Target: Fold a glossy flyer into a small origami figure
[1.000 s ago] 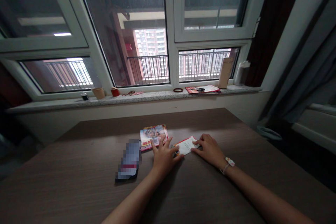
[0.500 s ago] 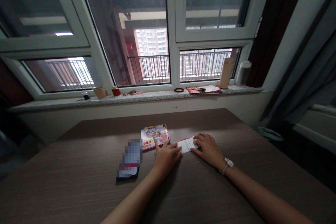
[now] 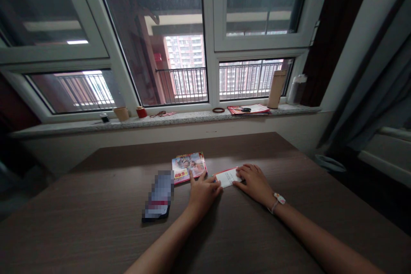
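A small white sheet of paper with red edging and fine print (image 3: 227,177), seemingly folded, lies on the brown table. My left hand (image 3: 204,192) grips its left end, while two of its fingers reach onto the lower edge of a stack of colourful leaflets (image 3: 189,165) marked 69.9. At the paper's right end my right hand (image 3: 255,183) holds on, thumb in front and fingers curled over the far side. A bracelet (image 3: 278,199) circles my right wrist. Left of my left hand lies a phone (image 3: 159,197), its screen blurred out.
The wooden table (image 3: 96,205) reaches toward the wall below the window. Along the stone sill (image 3: 180,119) stand a paper cup (image 3: 121,114), a red spool (image 3: 141,112), scissors (image 3: 245,110) on more leaflets, a tan flask (image 3: 276,90) and a white bottle (image 3: 297,90).
Almost nothing differs. Both hands stay on the paper, and the whole view has shifted very slightly.
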`<state>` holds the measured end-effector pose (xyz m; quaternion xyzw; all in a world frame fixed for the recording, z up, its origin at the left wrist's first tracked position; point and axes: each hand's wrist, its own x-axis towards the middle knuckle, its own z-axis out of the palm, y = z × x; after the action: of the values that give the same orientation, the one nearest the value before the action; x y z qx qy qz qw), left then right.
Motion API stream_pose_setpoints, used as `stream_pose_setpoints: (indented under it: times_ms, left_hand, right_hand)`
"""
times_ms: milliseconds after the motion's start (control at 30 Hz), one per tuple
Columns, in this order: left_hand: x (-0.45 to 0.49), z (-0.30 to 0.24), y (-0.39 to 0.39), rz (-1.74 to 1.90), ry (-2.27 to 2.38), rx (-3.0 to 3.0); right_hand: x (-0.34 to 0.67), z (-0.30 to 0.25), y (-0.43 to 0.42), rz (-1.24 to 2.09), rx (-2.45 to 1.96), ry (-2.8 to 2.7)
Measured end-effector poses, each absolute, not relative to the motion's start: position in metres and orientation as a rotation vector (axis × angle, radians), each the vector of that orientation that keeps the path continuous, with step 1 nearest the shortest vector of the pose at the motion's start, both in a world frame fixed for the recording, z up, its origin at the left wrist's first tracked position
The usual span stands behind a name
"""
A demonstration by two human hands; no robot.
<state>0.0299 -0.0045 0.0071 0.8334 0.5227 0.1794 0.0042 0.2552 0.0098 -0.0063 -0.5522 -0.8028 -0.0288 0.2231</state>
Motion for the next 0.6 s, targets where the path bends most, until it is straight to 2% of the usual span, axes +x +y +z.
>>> stream_pose_setpoints:
  times_ms: [600]
  left_hand:
    - [0.029, 0.013, 0.012, 0.586, 1.682, 2.411]
  right_hand:
    - [0.253, -0.004, 0.009, -0.068, -1.537, -2.21]
